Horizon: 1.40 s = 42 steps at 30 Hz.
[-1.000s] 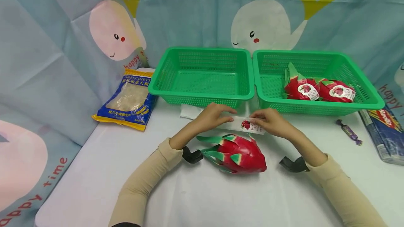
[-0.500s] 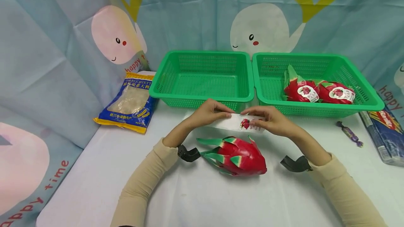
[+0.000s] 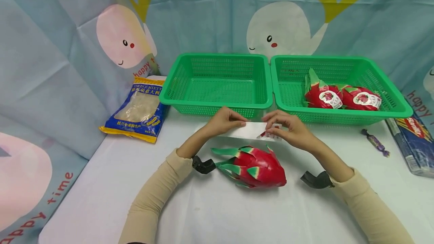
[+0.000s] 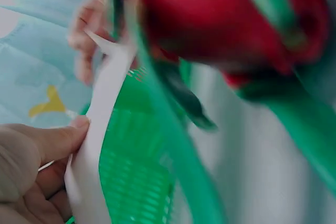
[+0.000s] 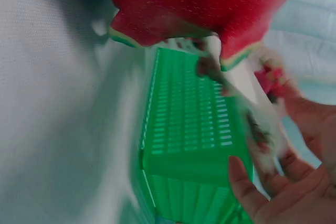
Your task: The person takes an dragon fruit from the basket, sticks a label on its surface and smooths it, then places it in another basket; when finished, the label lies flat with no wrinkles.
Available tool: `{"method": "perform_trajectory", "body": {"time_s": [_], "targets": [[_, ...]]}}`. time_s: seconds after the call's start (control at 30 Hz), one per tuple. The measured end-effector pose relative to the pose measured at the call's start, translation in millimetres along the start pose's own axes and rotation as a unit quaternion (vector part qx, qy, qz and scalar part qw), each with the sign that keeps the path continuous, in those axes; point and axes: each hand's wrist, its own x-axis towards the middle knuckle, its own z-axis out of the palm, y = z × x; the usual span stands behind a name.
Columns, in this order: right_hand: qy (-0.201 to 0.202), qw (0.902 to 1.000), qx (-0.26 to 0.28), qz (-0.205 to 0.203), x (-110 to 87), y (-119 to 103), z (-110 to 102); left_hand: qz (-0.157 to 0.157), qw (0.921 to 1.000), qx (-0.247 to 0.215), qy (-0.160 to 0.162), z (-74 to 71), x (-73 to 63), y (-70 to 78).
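Note:
My left hand pinches the left part of a white label strip between thumb and fingers; the left wrist view shows the thumb on its edge. At the strip's right end my right hand pinches a printed dragon fruit sticker, whose left part looks lifted and folded over. Blur in the right wrist view hides the exact fingertip contact. Just in front of the strip a red dragon fruit with green leaf tips lies on its side on the white table, untouched by either hand.
Two green baskets stand behind the hands: the left basket and the right basket, which holds two stickered dragon fruits. A blue-yellow pasta bag lies left. A wrapped candy and a blue pasta pack lie right.
Both hands first rose slightly with the strip. My right fingers then moved along the sticker, and its left part now bends away from the backing. The dragon fruit stays put.

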Motion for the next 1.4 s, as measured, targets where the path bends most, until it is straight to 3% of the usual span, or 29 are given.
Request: {"method": "perform_trajectory", "body": {"time_s": [0.1, 0.2, 0.33, 0.43, 0.53, 0.63, 0.73, 0.83, 1.0, 1.13, 1.3, 1.4], "targets": [[0.015, 0.9993, 0.033, -0.005, -4.1, -3.5, -2.9, -0.018, 0.9986, 0.050, -0.005, 3.1, -0.5, -9.6], [0.033, 0.9966, 0.066, 0.036, -6.1, -10.0, -8.9, -0.016, 0.9933, 0.111, -0.025, 4.8, -0.3, -17.4], [0.032, 0.9905, 0.079, 0.109, -4.9, -20.7, -16.6, 0.005, 0.9804, 0.189, -0.055, 5.1, 1.4, -25.2], [0.017, 0.9875, 0.075, 0.137, -4.2, -26.5, -19.7, 0.031, 0.9735, 0.221, -0.050, 4.5, -0.6, -22.4], [0.006, 0.9872, 0.065, 0.146, -4.1, -30.2, -20.7, 0.051, 0.9824, 0.179, -0.021, 5.1, -6.2, -2.5], [0.002, 0.9876, 0.054, 0.148, -3.0, -34.1, -20.1, 0.053, 0.9962, 0.069, 0.008, 8.0, -11.6, 30.0], [0.000, 0.9875, 0.057, 0.147, -1.5, -39.0, -18.3, 0.041, 0.9986, -0.024, 0.023, 12.9, -15.0, 59.0], [-0.006, 0.9868, 0.076, 0.143, -2.3, -43.9, -15.7, 0.030, 0.9977, -0.056, 0.024, 17.6, -18.3, 74.5], [0.006, 0.9871, 0.057, 0.150, -12.6, -50.7, -13.1, 0.017, 0.9972, -0.065, 0.031, 22.6, -24.8, 77.6], [0.030, 0.9822, 0.032, 0.183, -28.7, -53.8, -15.0, 0.002, 0.9950, -0.086, 0.051, 25.6, -32.3, 77.3], [0.020, 0.9745, 0.068, 0.213, -46.4, -54.4, -15.4, -0.005, 0.9919, -0.118, 0.047, 36.7, -42.7, 78.5], [-0.003, 0.9710, 0.092, 0.220, -54.7, -52.4, -12.3, -0.008, 0.9931, -0.108, 0.044, 46.5, -51.3, 78.8]]}}
